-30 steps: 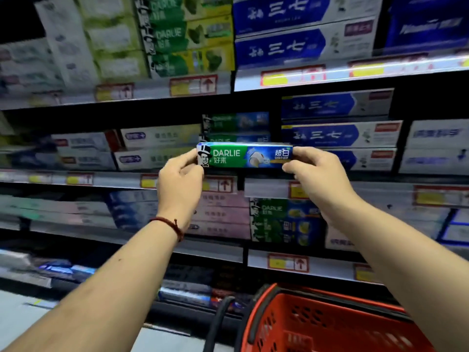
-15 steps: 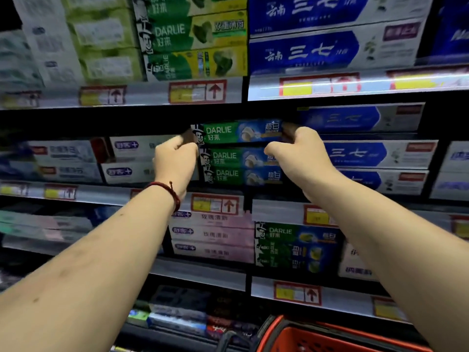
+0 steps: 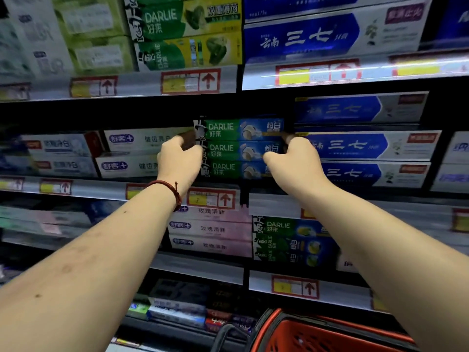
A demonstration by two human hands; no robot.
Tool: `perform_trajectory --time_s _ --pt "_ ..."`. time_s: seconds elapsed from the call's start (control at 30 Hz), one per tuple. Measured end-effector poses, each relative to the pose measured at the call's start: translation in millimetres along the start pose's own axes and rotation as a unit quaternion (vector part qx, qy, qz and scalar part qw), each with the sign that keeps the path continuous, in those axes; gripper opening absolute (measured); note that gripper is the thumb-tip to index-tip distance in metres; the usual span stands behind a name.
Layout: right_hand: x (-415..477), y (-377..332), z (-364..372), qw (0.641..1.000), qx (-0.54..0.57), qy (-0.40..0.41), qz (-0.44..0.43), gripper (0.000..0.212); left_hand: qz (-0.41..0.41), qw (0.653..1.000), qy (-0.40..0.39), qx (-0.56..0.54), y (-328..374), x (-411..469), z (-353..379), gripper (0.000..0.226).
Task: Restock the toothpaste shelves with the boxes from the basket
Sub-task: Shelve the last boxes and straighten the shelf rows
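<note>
Green Darlie box (image 3: 238,129), topmost of three stacked on the middle shelf (image 3: 88,190), pinched end to end between curled fingers (image 3: 177,142). Left hand (image 3: 180,161), red cord bracelet (image 3: 168,189) at the wrist, clamped on the left end; right hand (image 3: 297,158) on the right end. Both forearms outstretched. Red basket (image 3: 330,334) well below the fingers.

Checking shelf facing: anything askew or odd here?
Yes. On the top shelf, the lower Darlie box has sideways print, unlike the box above. Same for two Darlie boxes on the lower shelf. The stack between left hand and right hand looks square.
</note>
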State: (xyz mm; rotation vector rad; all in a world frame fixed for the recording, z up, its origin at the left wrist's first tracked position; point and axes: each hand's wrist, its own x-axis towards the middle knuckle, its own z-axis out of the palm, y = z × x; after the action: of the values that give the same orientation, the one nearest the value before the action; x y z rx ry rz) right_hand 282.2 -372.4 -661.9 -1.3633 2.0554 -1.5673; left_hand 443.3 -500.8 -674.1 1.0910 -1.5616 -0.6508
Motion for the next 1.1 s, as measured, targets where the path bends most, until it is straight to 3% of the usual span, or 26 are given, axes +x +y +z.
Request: perform_trajectory --time_s 0.07,0.17,0.27,0.43,0.77,0.9,1.1 --pt "-3.0 0.9 -6.2 1.0 -0.011 -0.006 -0.006 0.047 0.019 0.999 0.013 0.031 5.4 -8.0 -2.4 0.009" --pt "-16.1 4.0 -18.4 0.998 -0.047 -0.03 -0.031 0.06 0.063 0.994 -0.002 0.088 11.9 -30.0 -5.1 0.029" --pt "-35.4 12.6 -31.9 0.992 -0.081 -0.055 -0.08 0.067 0.133 0.976 -0.086 0.148 10.5 -64.5 -2.9 0.048" --pt "-70.5 45.0 -56.1 0.961 -0.197 -0.122 -0.149 0.067 0.195 0.92 -0.243 0.237 -17.4 -124.8 10.0 0.055" --pt "-162.1 177.9 -76.4 0.898 -0.327 -0.277 -0.104 0.063 0.265 0.803 -0.4 0.354 -84.3 -253.9 66.3 0.06" --pt "-198.8 235.3 -70.6 0.887 -0.327 -0.323 -0.044 0.064 0.242 0.761 -0.483 0.359 -112.8 -298.0 94.2 0.059" --pt "-236.9 311.7 -51.8 0.853 -0.332 -0.4 0.047 0.071 0.202 0.667 -0.598 0.396 -158.2 -343.1 131.7 0.058"
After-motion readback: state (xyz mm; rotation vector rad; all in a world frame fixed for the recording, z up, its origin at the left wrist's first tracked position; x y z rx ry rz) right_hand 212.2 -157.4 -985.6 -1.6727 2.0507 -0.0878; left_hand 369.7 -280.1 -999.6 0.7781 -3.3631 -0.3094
